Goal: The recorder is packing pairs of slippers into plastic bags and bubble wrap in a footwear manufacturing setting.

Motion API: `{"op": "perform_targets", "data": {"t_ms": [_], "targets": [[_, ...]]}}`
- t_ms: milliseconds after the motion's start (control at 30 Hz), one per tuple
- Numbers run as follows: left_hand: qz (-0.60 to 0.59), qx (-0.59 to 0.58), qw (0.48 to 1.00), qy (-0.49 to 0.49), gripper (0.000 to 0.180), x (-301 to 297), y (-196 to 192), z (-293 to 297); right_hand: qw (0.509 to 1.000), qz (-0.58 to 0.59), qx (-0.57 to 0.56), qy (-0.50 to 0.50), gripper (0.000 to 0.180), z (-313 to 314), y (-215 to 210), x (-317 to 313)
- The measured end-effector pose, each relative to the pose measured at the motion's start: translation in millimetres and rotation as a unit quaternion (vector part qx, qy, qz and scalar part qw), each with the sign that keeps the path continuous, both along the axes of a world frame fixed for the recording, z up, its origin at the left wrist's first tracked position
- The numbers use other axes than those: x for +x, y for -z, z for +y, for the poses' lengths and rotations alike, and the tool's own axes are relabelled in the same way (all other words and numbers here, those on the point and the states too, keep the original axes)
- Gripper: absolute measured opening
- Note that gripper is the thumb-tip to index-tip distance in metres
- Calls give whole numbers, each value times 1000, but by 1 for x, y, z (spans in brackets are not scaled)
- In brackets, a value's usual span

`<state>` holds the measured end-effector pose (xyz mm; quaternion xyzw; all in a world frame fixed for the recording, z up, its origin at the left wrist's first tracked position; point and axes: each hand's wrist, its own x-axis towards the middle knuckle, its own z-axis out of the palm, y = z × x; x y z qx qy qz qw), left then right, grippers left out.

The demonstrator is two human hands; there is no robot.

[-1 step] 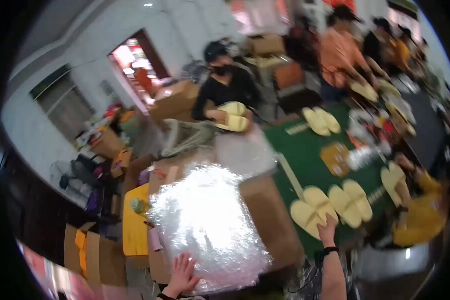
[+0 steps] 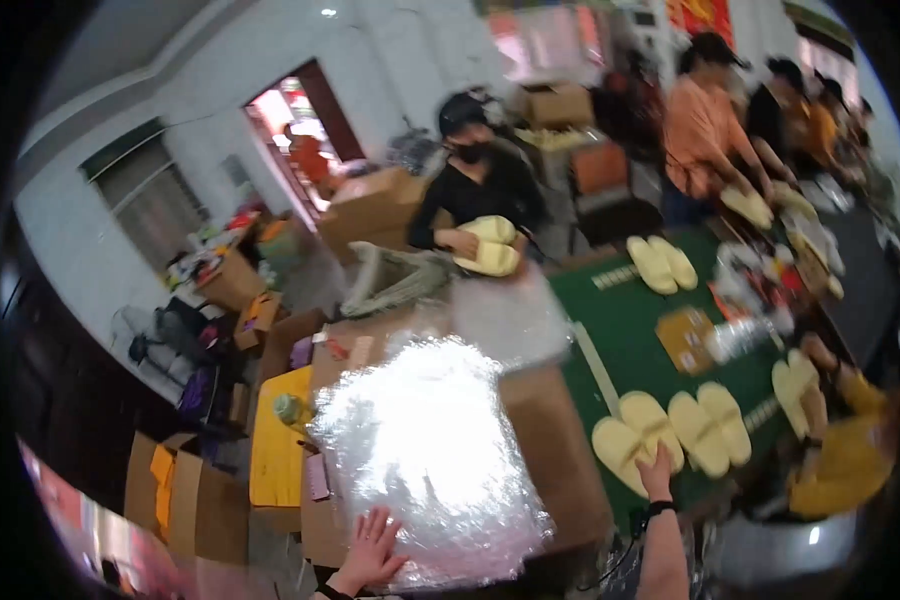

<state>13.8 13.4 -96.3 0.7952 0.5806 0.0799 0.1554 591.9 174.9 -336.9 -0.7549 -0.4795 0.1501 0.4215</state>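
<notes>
left hand (image 2: 370, 545) is spread flat on the shiny plastic bag pile (image 2: 425, 460) at the near edge of the cardboard box (image 2: 555, 450). right hand (image 2: 657, 470), fingers loosely open, touches a yellow slipper pair (image 2: 638, 440) near the green worktop (image 2: 630, 310) front edge.

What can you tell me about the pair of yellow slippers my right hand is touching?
The pair of pale yellow slippers lies flat on the green table, close to its near edge, the two side by side and touching. They look like soft moulded foam with thick, rounded soles. The right hand rests its fingertips on the nearer end. A second, similar pair lies just to the right.
</notes>
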Motion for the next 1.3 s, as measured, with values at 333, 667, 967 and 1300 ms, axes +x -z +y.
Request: {"op": "perform_targets", "data": {"t_ms": [333,667,967,1300], "targets": [[-20,45,998,-46,75,-12,-5,-46,961,-111,-248,-59,16,-25,-63,-104],[9,81,997,-12,73,-24,-5,-29,982,116,137,-61,13,-61,-203,-101],[1,68,997,-23,71,-28,2,-41,913,-7,42,-406,28,-98,-383,-378],[7,111,994,13,75,-23,10,-27,948,-69,-53,-307,30,-39,-277,-442]]}}
